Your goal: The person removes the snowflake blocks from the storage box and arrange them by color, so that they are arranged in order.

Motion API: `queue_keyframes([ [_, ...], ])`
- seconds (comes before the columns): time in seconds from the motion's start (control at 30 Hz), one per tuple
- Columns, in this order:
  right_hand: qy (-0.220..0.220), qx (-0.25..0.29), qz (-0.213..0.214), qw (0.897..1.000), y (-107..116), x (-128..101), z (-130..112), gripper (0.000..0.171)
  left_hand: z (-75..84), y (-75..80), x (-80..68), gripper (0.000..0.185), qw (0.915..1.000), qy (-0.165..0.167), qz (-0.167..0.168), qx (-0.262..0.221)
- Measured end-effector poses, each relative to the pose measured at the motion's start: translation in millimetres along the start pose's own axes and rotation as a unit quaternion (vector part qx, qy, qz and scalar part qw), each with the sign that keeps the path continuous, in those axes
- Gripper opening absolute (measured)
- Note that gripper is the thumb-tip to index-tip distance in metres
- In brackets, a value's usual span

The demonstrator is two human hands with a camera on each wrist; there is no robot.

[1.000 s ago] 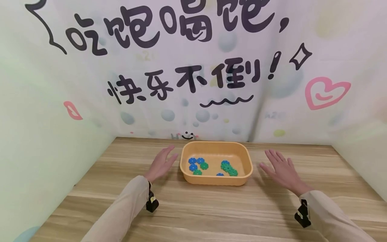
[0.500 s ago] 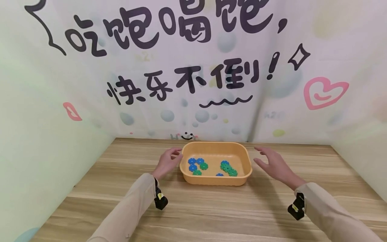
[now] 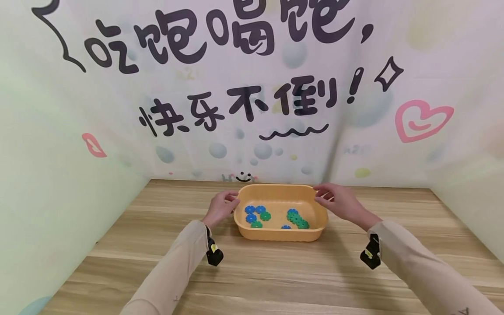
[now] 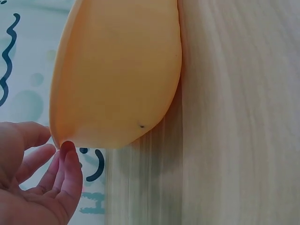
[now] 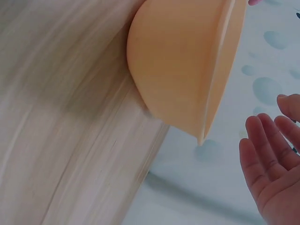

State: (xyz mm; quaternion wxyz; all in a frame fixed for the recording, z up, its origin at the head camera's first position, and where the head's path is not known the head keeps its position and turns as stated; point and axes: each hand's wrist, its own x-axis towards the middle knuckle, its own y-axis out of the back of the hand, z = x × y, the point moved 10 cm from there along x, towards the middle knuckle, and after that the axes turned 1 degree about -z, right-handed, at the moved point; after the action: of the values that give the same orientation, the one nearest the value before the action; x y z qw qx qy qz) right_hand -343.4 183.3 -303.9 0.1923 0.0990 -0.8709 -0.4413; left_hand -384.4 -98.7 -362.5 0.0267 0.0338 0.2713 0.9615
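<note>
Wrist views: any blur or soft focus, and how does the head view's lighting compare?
Left wrist view: tub fairly sharp, left hand soft at close range. Right wrist view: table grain smeared, right hand soft. Head view: even light, faint shadows, walls bowed by the wide lens.

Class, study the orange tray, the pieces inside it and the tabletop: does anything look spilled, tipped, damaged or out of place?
Nothing stands out. The orange tray sits flat on the wooden table, with the blue and green gear pieces all inside it. The left hand and right hand are at its ends.
</note>
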Motion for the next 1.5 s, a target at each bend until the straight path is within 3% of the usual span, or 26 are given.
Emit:
queue_keyframes([
  [0.27, 0.06, -0.016, -0.03, 0.998, -25.8, 17.6, -18.3, 0.022, -13.1, -1.2, 4.3, 0.034, 0.9985, 0.032, -0.008, -0.044],
  [0.47, 0.069, -0.01, -0.057, 0.996, -42.2, 25.5, -20.4, 0.022, -18.7, -2.8, 5.7, 0.035, 0.9964, 0.052, -0.009, -0.066],
  [0.87, 0.031, 0.005, -0.089, 0.996, -72.6, 40.7, -8.1, 0.02, -20.8, -2.1, 6.7, 0.036, 0.9945, 0.067, -0.02, -0.078],
  [1.03, -0.011, -0.013, -0.115, 0.993, -85.2, 42.5, -0.7, 0.026, -20.5, -2.2, 6.8, 0.036, 0.9939, 0.073, -0.023, -0.08],
  [1.33, -0.032, 0.009, -0.14, 0.99, -95.8, 43.7, 8.4, 0.015, -20.0, -1.9, 6.9, 0.037, 0.9936, 0.075, -0.027, -0.081],
  [1.5, -0.06, 0.018, -0.159, 0.985, -100.7, 42.3, 15.1, 0.018, -19.5, -1.5, 6.1, 0.038, 0.9937, 0.076, -0.032, -0.076],
])
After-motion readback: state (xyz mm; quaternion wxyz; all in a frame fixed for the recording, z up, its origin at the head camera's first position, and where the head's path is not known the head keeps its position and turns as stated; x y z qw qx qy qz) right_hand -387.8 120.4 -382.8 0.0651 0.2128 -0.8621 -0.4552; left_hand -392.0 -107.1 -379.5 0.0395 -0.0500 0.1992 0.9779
